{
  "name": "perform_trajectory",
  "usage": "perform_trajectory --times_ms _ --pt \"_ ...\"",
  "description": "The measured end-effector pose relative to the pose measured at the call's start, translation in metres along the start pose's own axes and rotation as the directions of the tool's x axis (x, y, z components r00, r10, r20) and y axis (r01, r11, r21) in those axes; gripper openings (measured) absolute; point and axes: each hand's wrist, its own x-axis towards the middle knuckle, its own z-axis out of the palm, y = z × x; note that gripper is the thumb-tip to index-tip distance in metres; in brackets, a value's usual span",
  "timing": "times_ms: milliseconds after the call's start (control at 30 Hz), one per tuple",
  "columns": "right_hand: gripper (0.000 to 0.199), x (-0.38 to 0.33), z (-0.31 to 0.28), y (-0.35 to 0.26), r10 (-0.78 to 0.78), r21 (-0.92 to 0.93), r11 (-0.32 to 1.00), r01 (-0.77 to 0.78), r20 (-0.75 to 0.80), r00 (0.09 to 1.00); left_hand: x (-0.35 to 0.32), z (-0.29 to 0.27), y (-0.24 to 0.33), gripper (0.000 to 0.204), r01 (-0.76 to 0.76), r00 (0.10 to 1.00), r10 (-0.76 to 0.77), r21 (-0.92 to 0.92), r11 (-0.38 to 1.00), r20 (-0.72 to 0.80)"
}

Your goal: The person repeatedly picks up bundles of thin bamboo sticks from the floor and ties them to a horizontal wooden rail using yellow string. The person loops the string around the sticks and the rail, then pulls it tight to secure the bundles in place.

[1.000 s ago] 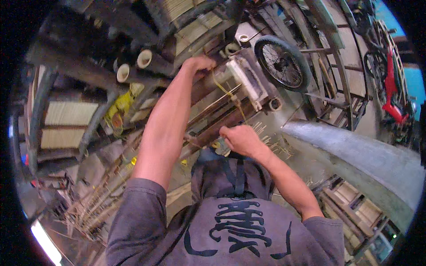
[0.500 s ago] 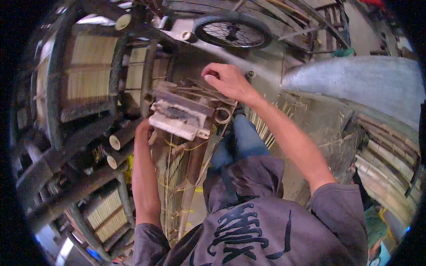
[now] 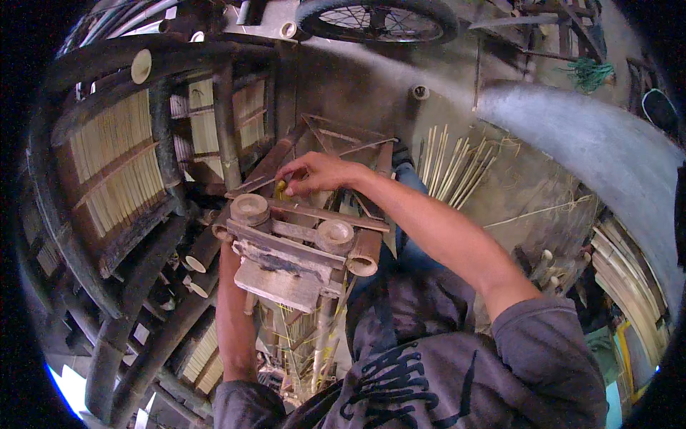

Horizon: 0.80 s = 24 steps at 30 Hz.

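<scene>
A bamboo stand with round, cup-like bamboo ends (image 3: 250, 208) stands in front of me. Thin wooden slats (image 3: 325, 214) lie across it, and a pale, worn wooden block (image 3: 275, 282) is fixed on its near side. Above the slats, my right hand (image 3: 314, 174) is closed, thumb and fingers round a small yellow piece (image 3: 280, 189) whose kind I cannot make out. At the stand's left side my left forearm (image 3: 234, 314) reaches up. Its hand is hidden behind the bamboo, so the fingers do not show.
Bamboo frames with slatted panels (image 3: 118, 154) fill the left side. A spoked wheel (image 3: 375, 21) is at the far edge. Thin bamboo sticks (image 3: 454, 168) lie on the floor to the right, below a grey curved sheet (image 3: 572, 118). Stacked bamboo strips (image 3: 629, 261) stand at the right edge.
The view has shifted, and the stand now appears lower, with its round bamboo ends plain to see. My right hand has come down and left to the slats, and the yellow piece now shows.
</scene>
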Motion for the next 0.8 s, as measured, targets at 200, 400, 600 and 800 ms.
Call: perform_trajectory --times_ms 200,400,600,800 --pt "0.025 -0.003 -0.005 0.013 0.067 -0.516 0.847 -0.129 -0.137 0.988 -0.003 0.006 0.008 0.027 -0.009 1.0 0.009 -0.022 1.0 0.006" --pt "0.018 -0.104 0.014 -0.083 -0.118 -0.358 0.919 -0.165 -0.648 0.752 -0.02 -0.025 0.026 0.023 -0.224 0.973 0.231 -0.355 0.908 -0.021" --pt "0.018 -0.207 0.12 -0.144 -0.071 -0.507 0.861 -0.029 -0.176 0.982 -0.184 -0.024 0.093 0.009 -0.465 0.75 0.657 -0.765 0.445 -0.074" --pt "0.029 -0.178 0.136 -0.041 0.084 -0.814 0.579 -0.05 -0.001 0.996 -0.252 0.019 0.103 0.028 -0.785 0.522 0.852 -0.417 0.458 -0.048"
